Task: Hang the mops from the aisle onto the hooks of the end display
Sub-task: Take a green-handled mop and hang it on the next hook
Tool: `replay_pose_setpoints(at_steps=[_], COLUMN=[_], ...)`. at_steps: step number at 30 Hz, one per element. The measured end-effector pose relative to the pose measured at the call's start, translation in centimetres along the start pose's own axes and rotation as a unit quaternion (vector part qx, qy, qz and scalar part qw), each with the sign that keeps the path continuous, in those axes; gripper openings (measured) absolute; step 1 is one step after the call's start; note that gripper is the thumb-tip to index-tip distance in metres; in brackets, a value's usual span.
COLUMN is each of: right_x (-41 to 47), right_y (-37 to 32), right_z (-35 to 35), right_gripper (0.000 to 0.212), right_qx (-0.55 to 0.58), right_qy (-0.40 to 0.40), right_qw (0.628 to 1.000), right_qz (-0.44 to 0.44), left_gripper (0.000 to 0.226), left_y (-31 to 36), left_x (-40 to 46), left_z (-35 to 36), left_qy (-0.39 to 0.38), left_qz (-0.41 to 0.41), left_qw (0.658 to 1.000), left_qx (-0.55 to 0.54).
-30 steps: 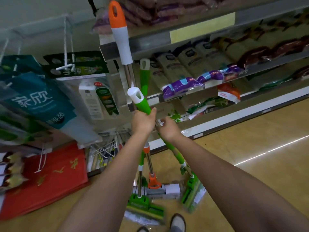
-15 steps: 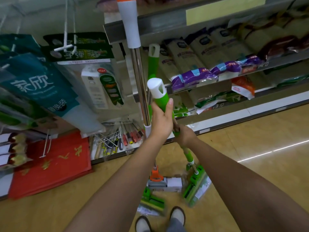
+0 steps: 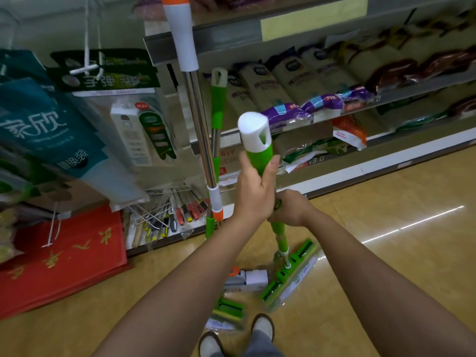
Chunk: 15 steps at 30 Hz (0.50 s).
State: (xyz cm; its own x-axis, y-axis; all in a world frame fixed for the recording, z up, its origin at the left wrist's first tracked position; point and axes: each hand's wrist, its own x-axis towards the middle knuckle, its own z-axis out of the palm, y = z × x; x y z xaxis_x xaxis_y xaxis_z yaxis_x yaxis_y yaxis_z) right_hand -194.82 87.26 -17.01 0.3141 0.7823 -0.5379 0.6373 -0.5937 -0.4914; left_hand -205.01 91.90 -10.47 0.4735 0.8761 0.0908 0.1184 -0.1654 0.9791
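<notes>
I hold a green mop with a white cap upright in front of me. My left hand grips its handle just below the cap, and my right hand grips the pole lower down. Its green sponge head is near the floor. Two more mops lean against the shelf end: one with an orange and white grip and steel pole, and a green one behind it. White wire hooks stick out of the end display at upper left, carrying packaged goods.
The end display at left holds teal refill packs, a boxed item, screwdrivers and red mats. Shelves of packaged goods run along the right. My feet stand on the tan floor.
The green mop has risen towards me, and its cap now looks larger. My left hand stays near the top while my right hand has slid lower on the pole.
</notes>
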Motion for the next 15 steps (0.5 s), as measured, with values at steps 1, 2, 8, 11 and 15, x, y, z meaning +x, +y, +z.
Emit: replay_pose_setpoints(at_steps=[1, 2, 8, 11, 15], right_x=[-0.9, -1.8, -8.6, -13.4, -19.7], right_y=[-0.2, -0.5, -5.1, -8.6, -13.4], right_z=[-0.6, -1.2, -4.1, -5.6, -6.9], right_gripper=[0.028, 0.025, 0.020, 0.020, 0.024], right_qx=[-0.015, -0.027, -0.022, -0.041, -0.060], right_qy=[-0.005, -0.012, -0.039, -0.038, -0.046], right_qw=[1.000, 1.000, 0.997, 0.994, 0.987], right_qz=[-0.004, -0.010, -0.065, -0.091, -0.140], left_gripper=[0.051, 0.054, 0.048, 0.028, 0.020], left_y=[1.0, 1.9, 8.5, 12.8, 18.1], left_x=[-0.4, -0.8, -2.7, -4.2, -6.7], left_z=[0.1, 0.1, -2.2, -4.5, -8.2], left_qy=[-0.009, -0.018, 0.001, -0.002, -0.004], left_qz=[0.013, 0.025, 0.097, 0.125, 0.177], left_qw=[1.000, 1.000, 0.995, 0.989, 0.977], left_qx=[0.000, -0.001, -0.036, -0.073, -0.116])
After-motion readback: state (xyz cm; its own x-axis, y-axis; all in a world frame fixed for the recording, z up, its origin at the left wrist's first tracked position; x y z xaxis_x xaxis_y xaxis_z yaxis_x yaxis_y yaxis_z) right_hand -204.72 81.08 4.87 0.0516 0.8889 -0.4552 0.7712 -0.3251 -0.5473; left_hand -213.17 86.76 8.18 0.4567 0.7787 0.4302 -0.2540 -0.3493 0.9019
